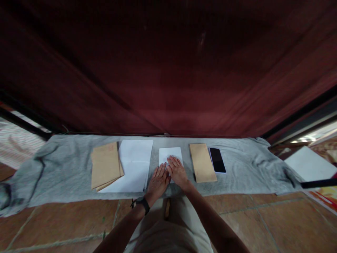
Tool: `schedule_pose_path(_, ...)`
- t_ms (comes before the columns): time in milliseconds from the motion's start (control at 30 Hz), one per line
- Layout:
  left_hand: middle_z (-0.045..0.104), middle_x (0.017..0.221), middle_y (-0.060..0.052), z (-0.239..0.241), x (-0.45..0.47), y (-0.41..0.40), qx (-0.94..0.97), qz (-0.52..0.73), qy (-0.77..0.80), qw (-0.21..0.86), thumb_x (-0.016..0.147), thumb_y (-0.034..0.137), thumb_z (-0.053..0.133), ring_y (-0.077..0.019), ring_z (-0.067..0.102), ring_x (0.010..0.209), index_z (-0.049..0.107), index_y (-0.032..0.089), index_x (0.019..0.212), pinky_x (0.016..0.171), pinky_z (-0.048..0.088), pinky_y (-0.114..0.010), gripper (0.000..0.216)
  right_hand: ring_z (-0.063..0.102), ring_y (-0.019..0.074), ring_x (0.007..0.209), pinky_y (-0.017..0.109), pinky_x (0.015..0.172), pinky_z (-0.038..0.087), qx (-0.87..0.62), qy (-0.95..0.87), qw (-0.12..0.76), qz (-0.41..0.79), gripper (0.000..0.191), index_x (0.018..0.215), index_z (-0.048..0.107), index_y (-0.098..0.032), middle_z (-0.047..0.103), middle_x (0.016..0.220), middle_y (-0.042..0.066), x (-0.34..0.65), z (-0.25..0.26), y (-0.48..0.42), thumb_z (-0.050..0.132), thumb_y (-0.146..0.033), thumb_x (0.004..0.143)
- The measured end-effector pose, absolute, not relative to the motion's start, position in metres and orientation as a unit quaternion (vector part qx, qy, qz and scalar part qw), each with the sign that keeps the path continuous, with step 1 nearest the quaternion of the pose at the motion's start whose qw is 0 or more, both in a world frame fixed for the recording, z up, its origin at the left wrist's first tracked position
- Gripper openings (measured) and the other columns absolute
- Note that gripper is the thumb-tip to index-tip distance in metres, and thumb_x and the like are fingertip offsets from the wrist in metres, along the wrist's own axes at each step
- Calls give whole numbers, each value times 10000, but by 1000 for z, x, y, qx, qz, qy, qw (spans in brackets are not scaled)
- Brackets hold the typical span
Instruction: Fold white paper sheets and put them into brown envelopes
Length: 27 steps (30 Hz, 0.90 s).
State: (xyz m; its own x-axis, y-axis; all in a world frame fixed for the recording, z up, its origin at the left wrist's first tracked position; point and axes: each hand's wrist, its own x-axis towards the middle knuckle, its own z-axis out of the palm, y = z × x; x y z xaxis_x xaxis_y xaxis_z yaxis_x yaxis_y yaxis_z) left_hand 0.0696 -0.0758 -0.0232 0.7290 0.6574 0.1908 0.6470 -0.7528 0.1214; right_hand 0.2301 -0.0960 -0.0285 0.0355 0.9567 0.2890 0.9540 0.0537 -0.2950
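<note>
A small white sheet of paper (pixel 170 151), perhaps folded, lies on the grey cloth (pixel 237 158) in front of me. My right hand (pixel 177 170) rests flat on it with the fingers stretched out. Beside it, my left hand (pixel 158 181) lies palm down at the sheet's lower left, its fingers extended and close to the right hand. Both palms and the sheet's lower part are hidden under the hands. Left of them are large white sheets (pixel 135 158), partly covered by brown envelopes (pixel 105 165). To the right lies another brown envelope (pixel 202 163).
A phone (pixel 217 160) with a dark screen lies right of the single envelope. A dark red panel (pixel 168 88) rises behind the cloth. Dark metal bars (pixel 302 119) stand at the sides. Below is a tiled floor (pixel 63 225); a white board (pixel 310 165) sits at far right.
</note>
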Motion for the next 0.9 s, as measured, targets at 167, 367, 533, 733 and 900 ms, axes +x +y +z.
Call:
schedule_pose_path(167, 440, 1573, -146, -24, 66, -77, 925, 128, 356, 39, 1006, 323, 392, -263, 336, 1501, 449, 120, 1497, 1232, 294, -485, 534, 412, 239, 1451, 459, 1188, 331, -698, -687, 201, -28, 448, 1474, 509, -187, 469, 1555, 106, 239, -32, -76, 419, -308, 1053)
schedule_pose_path(367, 438, 1574, -148, -31, 69, -72, 911, 154, 380, 40, 1009, 316, 358, -256, 346, 1496, 422, 112, 1512, 1240, 277, -495, 546, 407, 271, 1449, 483, 1187, 307, -726, -653, 203, -70, 503, 1523, 437, -142, 425, 1575, 155, 252, -43, -85, 404, -324, 1055)
schedule_pose_path(533, 429, 1575, -171, -27, 110, -39, 902, 156, 398, 61, 1017, 309, 315, -257, 326, 1505, 429, 72, 1500, 1242, 272, -484, 550, 362, 267, 1478, 473, 1200, 281, -732, -653, 184, -67, 519, 1539, 412, -146, 405, 1586, 149, 250, -43, -89, 427, -261, 1033)
schedule_pose_path(733, 396, 1599, -147, -31, 123, -10, 881, 173, 436, 65, 1011, 371, 340, -264, 290, 1520, 421, 104, 1517, 1252, 234, -483, 578, 409, 284, 1449, 499, 1189, 303, -733, -645, 199, -81, 505, 1537, 421, -165, 437, 1568, 141, 250, -46, -86, 400, -301, 1051)
schedule_pose_path(900, 392, 1586, -205, -37, 110, -12, 845, 202, 492, 63, 995, 383, 369, -305, 321, 1505, 411, 41, 1507, 1242, 243, -502, 618, 381, 297, 1465, 504, 1189, 310, -743, -637, 189, -77, 514, 1537, 420, -167, 388, 1598, 147, 250, -46, -86, 419, -322, 1047)
